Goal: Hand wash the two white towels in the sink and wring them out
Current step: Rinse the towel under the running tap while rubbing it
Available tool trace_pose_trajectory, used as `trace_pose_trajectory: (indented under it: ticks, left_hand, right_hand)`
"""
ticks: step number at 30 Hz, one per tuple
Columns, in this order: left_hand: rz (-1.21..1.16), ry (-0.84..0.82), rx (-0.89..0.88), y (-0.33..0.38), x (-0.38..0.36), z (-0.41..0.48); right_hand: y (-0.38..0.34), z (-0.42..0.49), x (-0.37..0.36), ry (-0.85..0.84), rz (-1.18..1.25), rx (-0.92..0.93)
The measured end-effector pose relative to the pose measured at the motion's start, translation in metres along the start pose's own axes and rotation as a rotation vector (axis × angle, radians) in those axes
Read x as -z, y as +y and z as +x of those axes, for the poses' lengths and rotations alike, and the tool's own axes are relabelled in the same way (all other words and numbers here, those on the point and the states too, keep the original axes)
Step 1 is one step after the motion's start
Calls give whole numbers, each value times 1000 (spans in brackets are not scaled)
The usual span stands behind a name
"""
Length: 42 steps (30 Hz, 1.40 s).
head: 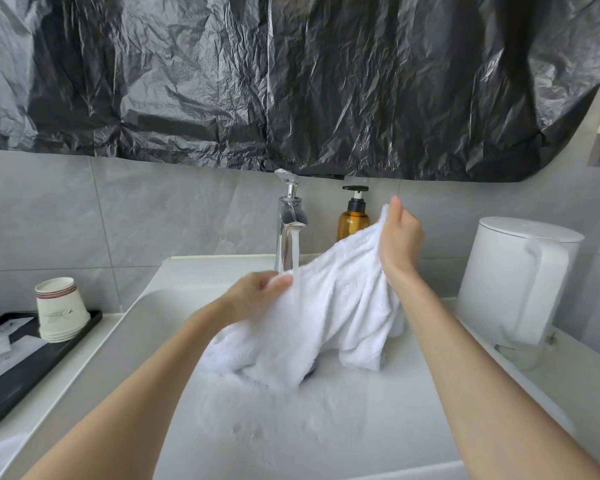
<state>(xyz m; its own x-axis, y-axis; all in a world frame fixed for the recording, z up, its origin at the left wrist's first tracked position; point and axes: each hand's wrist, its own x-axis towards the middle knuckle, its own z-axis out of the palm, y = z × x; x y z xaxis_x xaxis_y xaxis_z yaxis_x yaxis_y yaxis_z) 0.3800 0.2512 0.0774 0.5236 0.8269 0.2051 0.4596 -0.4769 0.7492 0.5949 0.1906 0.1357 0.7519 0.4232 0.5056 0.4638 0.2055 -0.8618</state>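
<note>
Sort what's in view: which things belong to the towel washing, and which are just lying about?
In the job: white towel, held by left hand and right hand; running faucet; sink.
Lying about: paper cups, black tray, amber pump bottle, white kettle, black plastic sheet.
</note>
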Motion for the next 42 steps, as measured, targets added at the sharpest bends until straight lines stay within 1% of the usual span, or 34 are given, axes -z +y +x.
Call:
trace_pose_trajectory:
  ticks: [1, 3, 5, 7, 8, 9, 10, 11, 12, 13, 14, 16, 17, 19, 22, 23, 26, 27, 28, 31, 33, 34, 35, 37, 38, 39, 42]
  left_hand:
    - [-40, 91, -47, 0, 4, 3]
    - [-185, 210, -124, 9, 13, 4]
    - [-303, 271, -185, 20, 21, 4]
    - [-333, 291, -235, 29, 24, 5]
    - [-334, 290, -252, 33, 24, 6]
    - [-337, 282, -266, 36, 23, 6]
    - [-335, 267, -275, 37, 21, 7]
    - [-332, 245, -284, 38, 19, 8]
    - [-322, 225, -290, 39, 18, 8]
    - [-309, 219, -295, 40, 17, 8]
    - [-293, 227, -293, 39, 17, 9]
    - [-257, 252, -278, 34, 18, 13]
    - [-235, 258, -274, 30, 18, 15]
    - [-165, 257, -240, 16, 18, 21]
    - [54, 199, -159, -8, 17, 21]
    - [115, 139, -118, -12, 17, 17]
    - [312, -206, 50, -21, 15, 8]
    - [358, -291, 91, -21, 12, 4]
    - [381, -315, 100, -22, 7, 3]
    - [397, -211, 28, -26, -4, 6]
    - [363, -135, 22, -27, 1, 9]
    - [276, -85, 34, -28, 8, 11]
    - [127, -21, 46, -29, 17, 12]
    - [-255, 137, 72, -22, 36, 9]
    - [-402, 230, 74, -19, 45, 9]
    - [-474, 312, 67, -16, 52, 8]
    - [-512, 464, 59, -10, 62, 9]
  right_hand:
    - [5, 0, 2, -9, -100, 7]
    - [16, -2, 4, -67, -378, 27]
    - [28, -4, 2, -198, -596, 76]
    - [33, -6, -3, -351, -694, 160]
    - [30, -8, -6, -448, -677, 220]
    - [26, -11, -9, -586, -593, 281]
    - [21, -16, -14, -750, -438, 310]
    - [14, -24, -18, -912, -265, 265]
    - [11, -31, -21, -1025, -155, 206]
    - [10, -35, -24, -1065, -115, 195]
    - [10, -35, -25, -1046, -122, 235]
    - [10, -32, -25, -921, -139, 344]
    - [8, -30, -23, -857, -121, 368]
    - [5, -25, -20, -739, -61, 366]
    - [5, -20, -14, -595, 1, 298]
    - [5, -19, -13, -553, 20, 278]
    - [5, -14, -7, -439, 70, 227]
    - [4, -13, -7, -405, 90, 219]
    - [5, -12, -7, -381, 104, 215]
    - [4, -13, -9, -349, 107, 224]
    - [5, -13, -8, -316, 81, 233]
    - [6, -13, -7, -283, 56, 232]
    - [8, -11, -5, -238, 25, 221]
    - [13, -7, 0, -161, -33, 181]
    - [15, -5, 1, -139, -62, 169]
    - [17, -4, 3, -130, -101, 170]
    - [17, -4, 4, -188, -243, 237]
